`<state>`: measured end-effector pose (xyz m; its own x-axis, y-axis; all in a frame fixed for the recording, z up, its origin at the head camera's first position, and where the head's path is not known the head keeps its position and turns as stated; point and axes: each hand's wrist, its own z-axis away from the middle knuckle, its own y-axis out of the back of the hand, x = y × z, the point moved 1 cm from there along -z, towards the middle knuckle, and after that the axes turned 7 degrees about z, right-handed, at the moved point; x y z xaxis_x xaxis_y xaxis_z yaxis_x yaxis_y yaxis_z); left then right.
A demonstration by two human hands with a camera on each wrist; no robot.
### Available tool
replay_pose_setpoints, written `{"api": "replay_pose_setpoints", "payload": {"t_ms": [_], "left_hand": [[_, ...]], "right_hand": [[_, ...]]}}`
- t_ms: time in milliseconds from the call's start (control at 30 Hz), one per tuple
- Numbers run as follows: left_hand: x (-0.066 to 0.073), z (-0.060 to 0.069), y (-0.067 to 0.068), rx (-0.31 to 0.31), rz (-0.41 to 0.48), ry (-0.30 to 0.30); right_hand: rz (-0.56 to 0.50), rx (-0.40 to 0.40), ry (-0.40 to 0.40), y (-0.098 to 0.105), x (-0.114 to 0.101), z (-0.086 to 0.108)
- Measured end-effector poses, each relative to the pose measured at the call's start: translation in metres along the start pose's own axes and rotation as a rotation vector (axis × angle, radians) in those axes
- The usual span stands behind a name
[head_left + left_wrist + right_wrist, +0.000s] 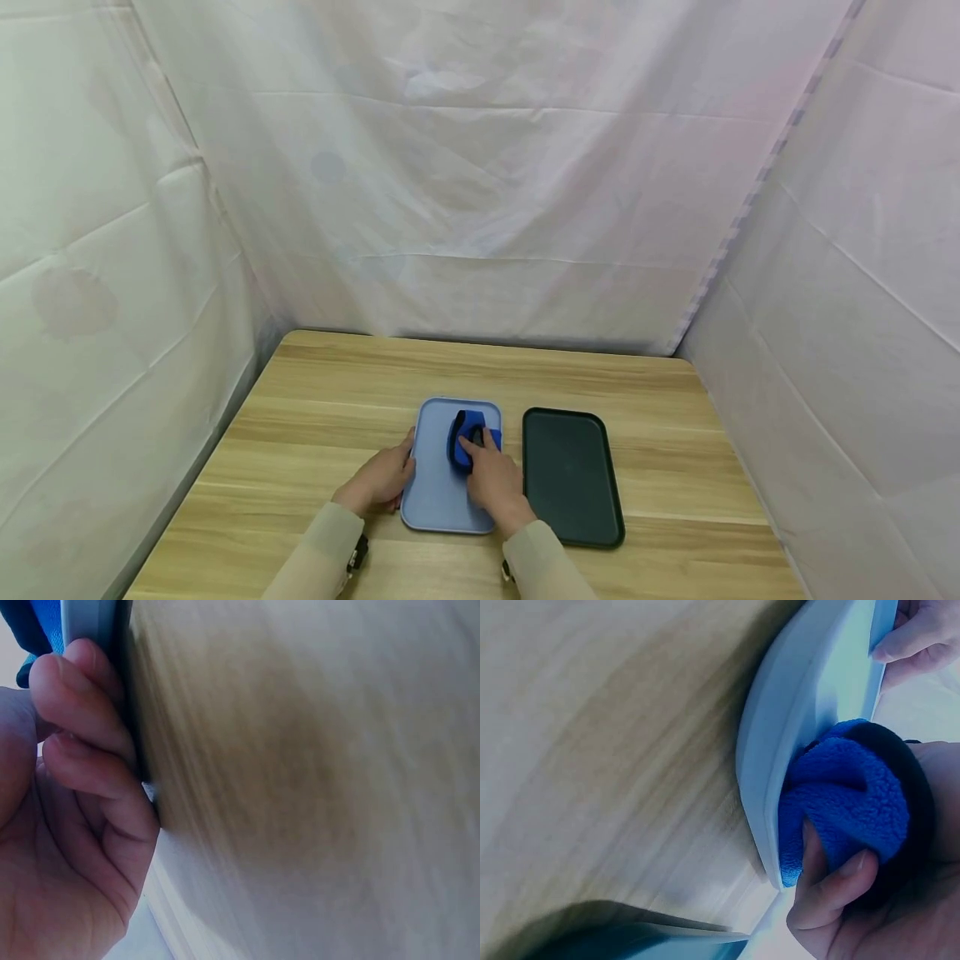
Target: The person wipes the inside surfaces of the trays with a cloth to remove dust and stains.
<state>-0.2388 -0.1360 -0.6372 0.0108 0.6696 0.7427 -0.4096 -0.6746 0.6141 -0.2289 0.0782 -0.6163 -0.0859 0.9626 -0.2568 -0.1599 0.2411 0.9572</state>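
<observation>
A light blue tray [438, 507] lies on the table, its long sides running away from me. At its left edge my left hand [378, 477] grips the rim, with fingers curled at the side in the left wrist view. My right hand [497, 485] holds a fluffy blue cloth [847, 799] with a black border against the tray's inner surface, toward the right side. Thumb and finger pinch a fold of this cloth in the right wrist view. Part of the cloth is hidden beneath the right hand.
A dark green tray [570, 479] lies just right of the blue one, a narrow gap between them. Both rest on a wood-grain table [337, 383]. Pale curtains [480, 183] hang behind the table and along both sides.
</observation>
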Motion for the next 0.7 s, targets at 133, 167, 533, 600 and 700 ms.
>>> {"api": "replay_pose_setpoints", "payload": {"t_ms": [133,167,533,600,700], "left_hand": [[0.0,0.0,0.0,0.002,-0.003,0.002],[0.0,0.0,0.0,0.002,-0.001,0.005],[0.0,-0.001,0.0,0.0,-0.004,0.022],[0.0,-0.001,0.0,0.003,-0.003,0.021],[0.0,-0.001,0.0,0.0,0.011,0.017]], "right_hand": [[0.002,-0.01,0.001,0.003,0.0,-0.005],[0.004,-0.012,0.001,0.003,0.0,-0.007],[0.007,-0.021,0.003,0.004,0.0,-0.023],[0.007,-0.031,-0.002,0.004,0.0,-0.026],[0.001,-0.044,-0.016,0.005,0.001,-0.031]]}}
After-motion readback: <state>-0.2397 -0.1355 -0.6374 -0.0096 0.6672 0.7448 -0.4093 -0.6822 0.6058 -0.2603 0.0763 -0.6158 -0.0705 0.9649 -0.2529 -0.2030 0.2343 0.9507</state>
